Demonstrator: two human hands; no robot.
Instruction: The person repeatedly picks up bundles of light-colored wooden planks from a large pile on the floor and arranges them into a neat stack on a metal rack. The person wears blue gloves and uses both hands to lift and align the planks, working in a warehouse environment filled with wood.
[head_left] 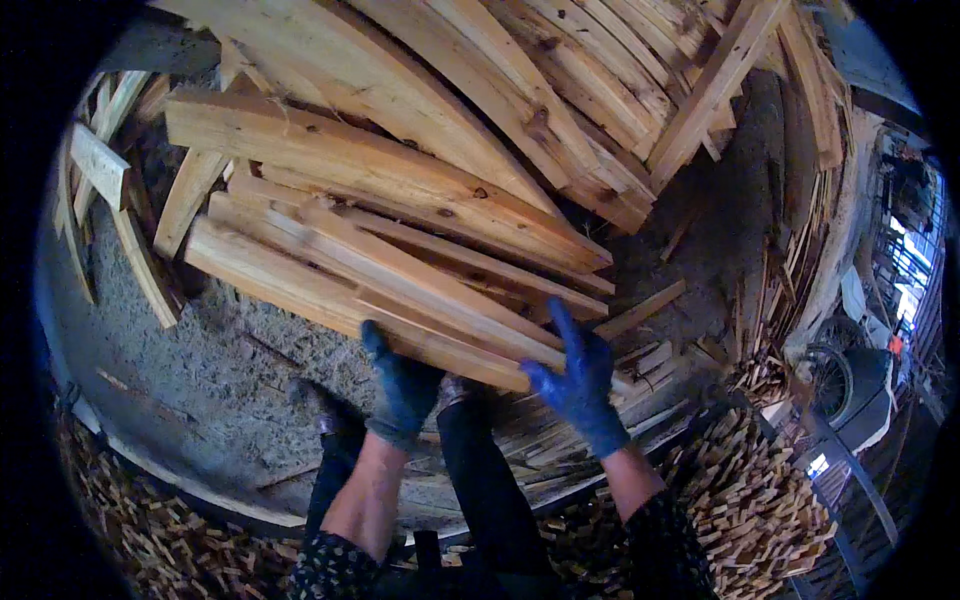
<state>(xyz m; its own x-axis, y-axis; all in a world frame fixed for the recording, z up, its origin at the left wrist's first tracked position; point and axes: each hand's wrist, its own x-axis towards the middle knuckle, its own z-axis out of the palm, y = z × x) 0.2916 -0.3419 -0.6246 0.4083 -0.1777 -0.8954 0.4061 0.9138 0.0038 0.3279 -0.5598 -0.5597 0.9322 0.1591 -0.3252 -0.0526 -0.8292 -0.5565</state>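
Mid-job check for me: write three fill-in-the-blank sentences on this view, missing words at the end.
1. The left hand and the right hand both wear ____.
2. The long boards nearest the hands are made of ____.
3. Of the two hands, the ____ one is nearer the spoked wheel.

Missing words: gloves; wood; right.
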